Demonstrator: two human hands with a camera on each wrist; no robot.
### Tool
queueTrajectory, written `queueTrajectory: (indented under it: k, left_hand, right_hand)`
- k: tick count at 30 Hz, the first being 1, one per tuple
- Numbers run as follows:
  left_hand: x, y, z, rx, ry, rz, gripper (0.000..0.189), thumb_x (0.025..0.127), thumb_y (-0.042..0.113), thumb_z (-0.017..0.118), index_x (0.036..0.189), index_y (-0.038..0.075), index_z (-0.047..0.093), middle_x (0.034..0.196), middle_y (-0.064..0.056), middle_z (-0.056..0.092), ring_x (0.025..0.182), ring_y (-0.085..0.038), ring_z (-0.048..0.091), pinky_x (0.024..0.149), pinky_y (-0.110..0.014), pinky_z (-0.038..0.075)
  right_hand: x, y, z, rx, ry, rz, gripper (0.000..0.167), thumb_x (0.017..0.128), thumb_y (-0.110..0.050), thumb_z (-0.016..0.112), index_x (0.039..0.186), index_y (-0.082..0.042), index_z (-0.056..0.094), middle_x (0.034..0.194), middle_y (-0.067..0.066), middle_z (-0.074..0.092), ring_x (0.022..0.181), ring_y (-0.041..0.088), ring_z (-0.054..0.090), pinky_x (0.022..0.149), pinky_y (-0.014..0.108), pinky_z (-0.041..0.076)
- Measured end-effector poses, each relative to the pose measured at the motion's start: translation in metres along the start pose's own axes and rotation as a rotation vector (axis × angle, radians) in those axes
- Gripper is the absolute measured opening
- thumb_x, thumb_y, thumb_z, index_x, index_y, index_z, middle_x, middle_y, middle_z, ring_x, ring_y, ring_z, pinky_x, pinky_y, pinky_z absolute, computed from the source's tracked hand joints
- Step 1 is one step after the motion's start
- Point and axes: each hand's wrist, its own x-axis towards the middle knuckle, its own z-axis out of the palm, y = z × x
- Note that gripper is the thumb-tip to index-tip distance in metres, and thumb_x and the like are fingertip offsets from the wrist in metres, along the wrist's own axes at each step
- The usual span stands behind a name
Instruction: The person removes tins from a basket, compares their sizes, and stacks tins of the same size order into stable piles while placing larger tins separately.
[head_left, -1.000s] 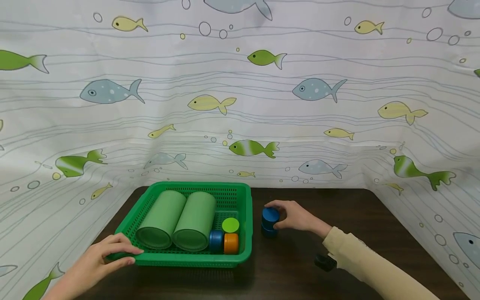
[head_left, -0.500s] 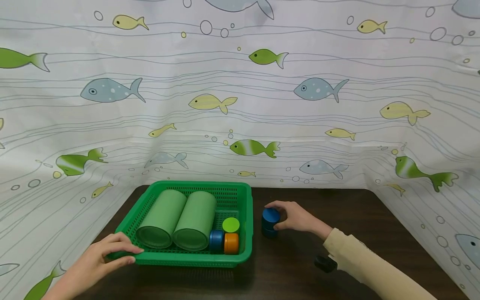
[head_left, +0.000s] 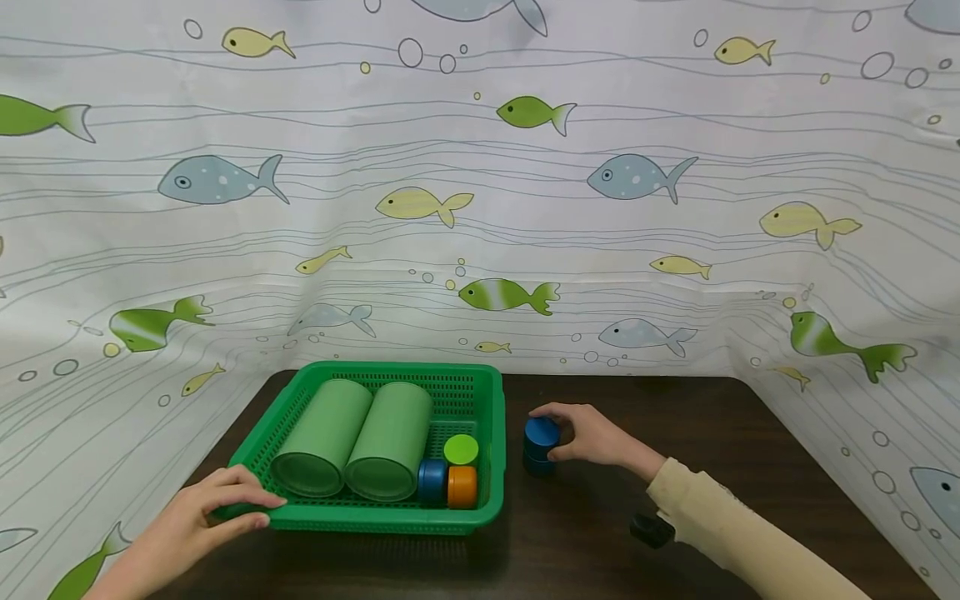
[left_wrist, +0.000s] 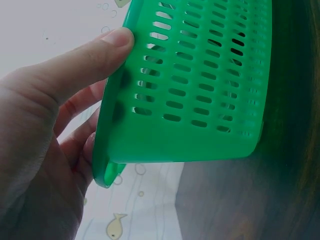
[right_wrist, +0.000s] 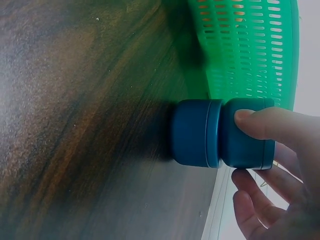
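Note:
My left hand pinches the near left corner of a green plastic basket; in the left wrist view the thumb lies on the rim's near side, the fingers behind it. Right of the basket, two small blue lidded tins stand stacked on the table. My right hand holds the upper blue tin between thumb and fingers. It sits on or just above the lower blue tin, which stands upright. Inside the basket lie two large pale green canisters, the left canister and the right canister.
Also in the basket are a small blue tin, an orange tin and a lime-green round lid. The dark wooden table extends right of the stack. A fish-print curtain encloses the back and sides.

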Motion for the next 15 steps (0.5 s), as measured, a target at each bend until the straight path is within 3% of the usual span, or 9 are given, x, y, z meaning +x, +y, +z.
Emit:
queueTrajectory:
  k: [7,15]
  left_hand:
    - [0.0015,0.0027,-0.0017,0.042,-0.009,-0.015,0.056,0.061,-0.007,0.085,0.103,0.027,0.074,0.098,0.024,0.058,0.090,0.008,0.052,0.073,-0.007,0.042]
    - [-0.0001,0.0024,-0.0003,0.005,0.011,-0.002,0.055,0.061,-0.009,0.084,0.103,0.025,0.074,0.096,0.020,0.059,0.089,0.007,0.052,0.071,-0.008,0.042]
  right_hand:
    - [0.0001,-0.0011,-0.0015,-0.011,-0.010,0.013,0.058,0.086,-0.018,0.078,0.138,-0.011,0.055,0.130,0.013,0.062,0.109,0.027,0.062,0.089,0.040,0.057]
    - [0.0005,-0.0012,-0.0029,0.004,-0.028,0.004,0.058,0.085,-0.018,0.078,0.138,-0.012,0.055,0.131,0.014,0.062,0.110,0.027,0.063,0.089,0.039,0.057]
